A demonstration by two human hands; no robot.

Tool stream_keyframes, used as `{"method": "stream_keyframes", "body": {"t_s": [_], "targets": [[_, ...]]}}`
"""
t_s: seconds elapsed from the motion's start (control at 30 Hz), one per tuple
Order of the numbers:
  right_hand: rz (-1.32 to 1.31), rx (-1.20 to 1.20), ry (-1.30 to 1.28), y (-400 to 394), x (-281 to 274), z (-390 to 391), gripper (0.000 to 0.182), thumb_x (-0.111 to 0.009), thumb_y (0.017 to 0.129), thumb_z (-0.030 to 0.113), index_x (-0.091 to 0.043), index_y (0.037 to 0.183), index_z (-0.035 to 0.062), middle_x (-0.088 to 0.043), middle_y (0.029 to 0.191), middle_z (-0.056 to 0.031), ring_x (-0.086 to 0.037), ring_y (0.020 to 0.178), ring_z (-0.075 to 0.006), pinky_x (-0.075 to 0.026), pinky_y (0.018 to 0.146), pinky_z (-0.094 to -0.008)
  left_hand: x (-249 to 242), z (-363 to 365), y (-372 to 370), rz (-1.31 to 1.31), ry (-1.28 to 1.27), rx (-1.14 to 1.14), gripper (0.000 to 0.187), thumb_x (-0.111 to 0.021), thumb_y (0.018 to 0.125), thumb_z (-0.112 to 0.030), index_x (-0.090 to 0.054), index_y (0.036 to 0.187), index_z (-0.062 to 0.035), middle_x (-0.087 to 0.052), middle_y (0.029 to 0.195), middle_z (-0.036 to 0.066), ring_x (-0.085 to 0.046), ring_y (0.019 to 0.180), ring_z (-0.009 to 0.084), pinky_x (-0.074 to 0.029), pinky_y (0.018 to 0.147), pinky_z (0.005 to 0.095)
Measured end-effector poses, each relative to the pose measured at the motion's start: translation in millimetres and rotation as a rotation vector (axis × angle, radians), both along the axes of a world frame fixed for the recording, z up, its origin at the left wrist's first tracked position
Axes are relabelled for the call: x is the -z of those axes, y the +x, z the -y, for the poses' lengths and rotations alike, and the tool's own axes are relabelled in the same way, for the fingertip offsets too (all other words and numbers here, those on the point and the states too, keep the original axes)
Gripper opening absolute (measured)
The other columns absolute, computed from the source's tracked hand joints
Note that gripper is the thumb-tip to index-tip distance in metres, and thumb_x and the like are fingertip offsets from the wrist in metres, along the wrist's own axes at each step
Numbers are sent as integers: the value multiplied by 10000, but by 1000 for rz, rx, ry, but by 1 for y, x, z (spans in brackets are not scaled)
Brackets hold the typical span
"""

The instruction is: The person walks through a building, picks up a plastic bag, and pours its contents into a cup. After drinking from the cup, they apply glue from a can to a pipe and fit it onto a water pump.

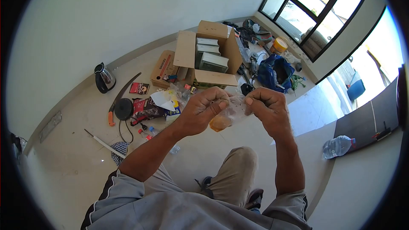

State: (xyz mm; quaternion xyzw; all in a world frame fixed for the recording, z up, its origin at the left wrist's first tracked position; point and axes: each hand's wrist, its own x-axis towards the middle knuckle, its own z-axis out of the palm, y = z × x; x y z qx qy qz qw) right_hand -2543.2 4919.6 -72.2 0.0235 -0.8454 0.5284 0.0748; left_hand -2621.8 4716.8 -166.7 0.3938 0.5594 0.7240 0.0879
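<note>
A clear plastic bag [235,110] hangs between my two hands, with something orange-yellow [220,123] in its lower left part. My left hand [205,110] pinches the bag's upper left edge between thumb and fingers. On the other side, my right hand [268,110] grips the upper right edge in the same way. Both hands are raised above the floor in front of my knees, a short distance apart. Fingertips partly cover the top of the bag.
An open cardboard box [185,51] with white-topped items stands ahead. Left of it are a kettle [105,78], a handsaw [123,96] and packets. A blue bag [275,73] and a yellow tub [279,45] lie right; a large bottle [338,147] is at far right.
</note>
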Motion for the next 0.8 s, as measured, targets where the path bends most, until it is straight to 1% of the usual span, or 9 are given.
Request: {"method": "stream_keyframes", "body": {"t_s": [0.1, 0.23, 0.3, 0.43, 0.53, 0.63, 0.67, 0.77, 0.8], "targets": [[-121, -18, 8, 4, 10, -1, 123, -718, 894, 85, -724, 912, -36, -687, 764, -46, -563, 663, -67, -449, 615, -270, -7, -1, 3, 25, -32, -7, 175, -582, 1050, -177, -634, 1096, -16, -636, 1127, 84, -579, 1026, 131, -474, 926, 308], [-149, -108, 218, 14, 5, -9, 110, -754, 871, 68, -723, 922, -25, -682, 792, -72, -585, 647, -101, -449, 599, -288, -13, 2, 6, 26, -118, -2, 189, -570, 1056, -178, -637, 1096, -6, -628, 1136, 90, -574, 1021, 145, -471, 933, 329], [-284, -124, 230, 16, 6, -11, 115, -771, 855, 54, -724, 932, -17, -671, 792, -79, -596, 632, -128, -449, 586, -296, -11, 6, 4, -34, -61, 42, 246, -661, 1005, -200, -604, 1159, -18, -627, 1185, 100, -583, 1075, 152, -470, 970, 338], [-456, -155, 330, 33, -24, 7, 111, -787, 815, 18, -721, 903, 0, -653, 760, -87, -603, 600, -171, -445, 540, -300, -7, 3, 16, -69, 14, 125, 692, -877, 824, -247, -489, 1361, -48, -592, 1328, 126, -571, 1232, 188, -444, 1073, 374], [-518, -185, 404, 45, -47, 20, 135, -821, 744, 6, -733, 845, 17, -658, 703, -93, -629, 570, -169, -450, 496, -292, -14, -4, 40, -85, -155, 187, 997, -962, 696, -233, -375, 1480, -47, -544, 1415, 141, -529, 1323, 214, -407, 1134, 399], [-584, -217, 401, 59, -58, 23, 159, -843, 709, 31, -750, 838, 26, -669, 699, -99, -648, 575, -167, -471, 500, -279, -16, -12, 57, 140, -100, 345, 1004, -939, 717, -189, -348, 1513, -26, -533, 1418, 141, -532, 1313, 211, -410, 1129, 401], [-599, -236, 377, 63, -61, 24, 195, -842, 694, 30, -775, 877, 34, -674, 688, -106, -661, 578, -169, -482, 503, -269, -14, -15, 62, 231, -14, 405, 960, -932, 715, -167, -382, 1487, -12, -550, 1398, 132, -545, 1298, 204, -427, 1112, 381], [-512, -244, 407, 75, -71, 22, 279, -773, 734, -61, -771, 994, 39, -698, 780, -125, -726, 694, -225, -549, 569, -320, -28, -13, 70, 349, -39, 522, 897, -930, 718, -160, -433, 1448, -1, -602, 1319, 111, -587, 1216, 184, -461, 1065, 352], [-494, -225, 412, 75, -69, 20, 295, -770, 733, -65, -773, 1010, 39, -695, 774, -120, -712, 669, -215, -533, 554, -313, -27, -13, 69, 321, -70, 506, 864, -923, 725, -156, -452, 1432, 0, -617, 1289, 105, -596, 1182, 170, -474, 1039, 341]]}}
